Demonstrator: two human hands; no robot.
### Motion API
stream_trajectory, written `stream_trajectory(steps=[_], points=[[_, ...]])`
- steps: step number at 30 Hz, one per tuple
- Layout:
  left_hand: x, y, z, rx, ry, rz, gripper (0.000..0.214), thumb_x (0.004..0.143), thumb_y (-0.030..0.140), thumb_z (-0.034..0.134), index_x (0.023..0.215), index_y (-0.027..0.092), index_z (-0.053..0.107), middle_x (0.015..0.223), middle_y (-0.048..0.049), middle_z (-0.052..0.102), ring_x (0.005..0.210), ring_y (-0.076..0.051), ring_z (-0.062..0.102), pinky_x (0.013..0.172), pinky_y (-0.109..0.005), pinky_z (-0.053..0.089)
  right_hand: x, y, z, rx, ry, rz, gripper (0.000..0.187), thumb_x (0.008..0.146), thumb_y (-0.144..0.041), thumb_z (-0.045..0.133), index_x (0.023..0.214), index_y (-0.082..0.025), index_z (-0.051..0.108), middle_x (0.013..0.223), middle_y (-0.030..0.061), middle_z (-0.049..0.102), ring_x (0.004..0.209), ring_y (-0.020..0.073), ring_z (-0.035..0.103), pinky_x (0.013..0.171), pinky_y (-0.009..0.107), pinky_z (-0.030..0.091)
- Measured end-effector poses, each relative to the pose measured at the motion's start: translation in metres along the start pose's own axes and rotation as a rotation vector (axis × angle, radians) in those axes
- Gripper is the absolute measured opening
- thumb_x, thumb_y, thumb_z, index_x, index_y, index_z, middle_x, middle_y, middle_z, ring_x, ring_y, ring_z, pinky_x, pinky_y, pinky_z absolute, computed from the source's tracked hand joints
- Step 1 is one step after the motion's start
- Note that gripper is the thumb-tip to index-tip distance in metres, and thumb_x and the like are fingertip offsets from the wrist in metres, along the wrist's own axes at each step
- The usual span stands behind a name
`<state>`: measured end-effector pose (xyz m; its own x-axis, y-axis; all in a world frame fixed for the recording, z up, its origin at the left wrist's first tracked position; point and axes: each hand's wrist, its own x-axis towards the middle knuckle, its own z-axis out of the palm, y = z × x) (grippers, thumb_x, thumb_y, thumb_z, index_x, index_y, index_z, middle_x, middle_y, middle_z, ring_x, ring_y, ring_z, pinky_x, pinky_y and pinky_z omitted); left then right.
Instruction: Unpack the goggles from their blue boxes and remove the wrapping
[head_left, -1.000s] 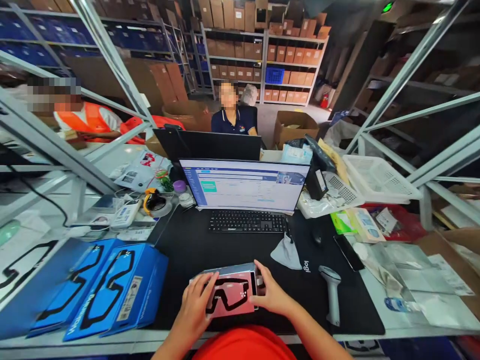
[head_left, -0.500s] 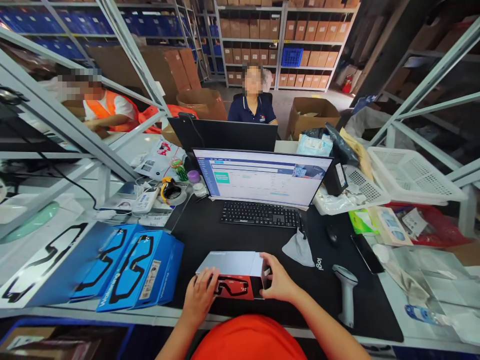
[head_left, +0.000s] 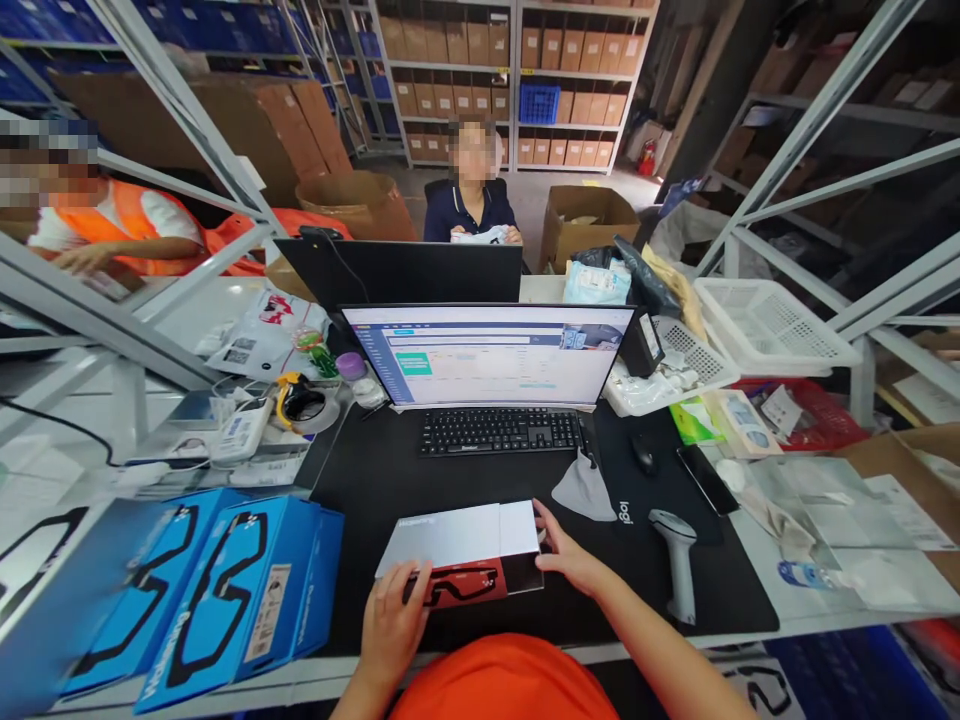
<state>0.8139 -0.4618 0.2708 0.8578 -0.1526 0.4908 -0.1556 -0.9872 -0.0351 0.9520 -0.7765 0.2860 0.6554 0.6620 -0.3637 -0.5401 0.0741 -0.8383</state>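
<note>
A silver and red goggle box (head_left: 459, 553) with a black goggle outline on its red face rests on the black desk mat (head_left: 390, 470) close to my body. My left hand (head_left: 391, 628) presses its fingers against the box's near left side. My right hand (head_left: 570, 558) grips the box's right end. The box is tipped so its silver face points up and the red face points toward me.
Blue goggle boxes (head_left: 225, 590) lie at the left. A keyboard (head_left: 500, 431), monitor (head_left: 487, 353), grey cloth (head_left: 585, 490), mouse (head_left: 643, 452), phone (head_left: 701, 480) and barcode scanner (head_left: 679, 565) surround the box. White baskets (head_left: 772, 325) stand at the right. Two people sit beyond the monitor.
The box has been tipped from lying with its red face up to showing its silver face upward. Both hands stayed on it. My head shifted slightly.
</note>
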Motion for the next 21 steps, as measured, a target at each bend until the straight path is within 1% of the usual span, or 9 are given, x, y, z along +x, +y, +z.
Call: stream_trajectory(steps=[2,4,7,9,12,15,18,19,21], points=[[0.000,-0.002,-0.004,0.046,0.046,0.040,0.077,0.088,0.013,0.059,0.156,0.032,0.027,0.119,-0.0117,0.063,0.112,-0.029,0.059,0.101,-0.045,0.043,-0.005,-0.003,0.004,0.211,-0.069,0.101,0.099,0.066,-0.075,0.071,0.148,-0.039,0.028,0.146,0.0101,0.045,0.122,0.0338,0.054,0.089,0.054,0.050],[0.003,-0.004,-0.008,0.066,0.093,0.127,0.068,0.088,0.007,0.059,0.148,0.035,0.044,0.117,-0.0092,0.064,0.109,-0.026,0.060,0.106,-0.046,0.040,-0.008,-0.004,0.009,0.325,-0.099,0.209,0.088,0.070,-0.085,0.058,0.141,-0.038,0.038,0.138,0.0096,0.054,0.115,0.0340,0.059,0.087,0.057,0.049],[0.007,-0.007,-0.010,0.003,0.122,0.267,0.068,0.085,-0.002,0.056,0.139,0.038,0.054,0.113,-0.0060,0.063,0.106,-0.024,0.061,0.114,-0.050,0.035,-0.010,-0.001,0.014,0.291,0.010,0.266,0.078,0.068,-0.066,0.073,0.133,-0.033,0.045,0.118,0.0080,0.064,0.101,0.0305,0.065,0.084,0.054,0.050],[0.005,-0.008,-0.007,-0.087,0.125,0.226,0.072,0.084,0.001,0.061,0.144,0.039,0.048,0.119,-0.0070,0.059,0.113,-0.026,0.060,0.114,-0.050,0.038,-0.010,0.002,0.015,0.244,0.095,0.239,0.076,0.065,-0.049,0.078,0.132,-0.033,0.044,0.113,0.0062,0.064,0.094,0.0288,0.066,0.078,0.050,0.052],[0.000,-0.012,0.002,-0.308,0.055,-0.062,0.085,0.082,0.036,0.074,0.154,0.035,0.030,0.148,-0.0132,0.041,0.136,-0.037,0.044,0.110,-0.054,0.043,-0.009,0.002,0.011,0.185,0.200,0.100,0.081,0.060,-0.039,0.080,0.131,-0.033,0.041,0.115,0.0047,0.060,0.097,0.0276,0.063,0.081,0.044,0.052],[0.003,-0.023,0.009,-0.684,-0.142,-0.489,0.100,0.080,0.065,0.063,0.158,0.027,0.016,0.161,-0.0170,0.025,0.147,-0.041,0.027,0.116,-0.062,0.031,-0.008,-0.009,0.006,0.041,0.196,-0.102,0.095,0.055,-0.034,0.086,0.134,-0.033,0.034,0.115,0.0034,0.056,0.099,0.0252,0.060,0.087,0.040,0.049],[0.020,-0.037,0.006,-1.195,-0.425,-0.849,0.130,0.063,0.079,0.068,0.159,0.023,0.000,0.162,-0.0208,0.025,0.145,-0.040,0.033,0.117,-0.057,0.031,-0.008,-0.022,0.005,-0.162,0.106,-0.219,0.095,0.054,-0.030,0.086,0.133,-0.032,0.032,0.117,0.0029,0.051,0.097,0.0236,0.058,0.086,0.039,0.047],[0.027,-0.041,0.003,-1.340,-0.508,-0.925,0.138,0.058,0.080,0.071,0.159,0.024,-0.004,0.162,-0.0209,0.026,0.143,-0.040,0.037,0.116,-0.055,0.032,-0.009,-0.025,0.006,-0.241,0.091,-0.242,0.093,0.054,-0.027,0.084,0.132,-0.032,0.033,0.115,0.0026,0.050,0.098,0.0233,0.056,0.086,0.038,0.047],[0.038,-0.044,-0.009,-1.534,-0.577,-0.975,0.142,0.054,0.075,0.078,0.158,0.028,-0.006,0.160,-0.0185,0.032,0.141,-0.038,0.042,0.116,-0.054,0.033,-0.013,-0.030,0.009,-0.397,0.078,-0.272,0.090,0.052,-0.021,0.081,0.130,-0.030,0.036,0.112,0.0018,0.049,0.099,0.0222,0.053,0.087,0.036,0.045]])
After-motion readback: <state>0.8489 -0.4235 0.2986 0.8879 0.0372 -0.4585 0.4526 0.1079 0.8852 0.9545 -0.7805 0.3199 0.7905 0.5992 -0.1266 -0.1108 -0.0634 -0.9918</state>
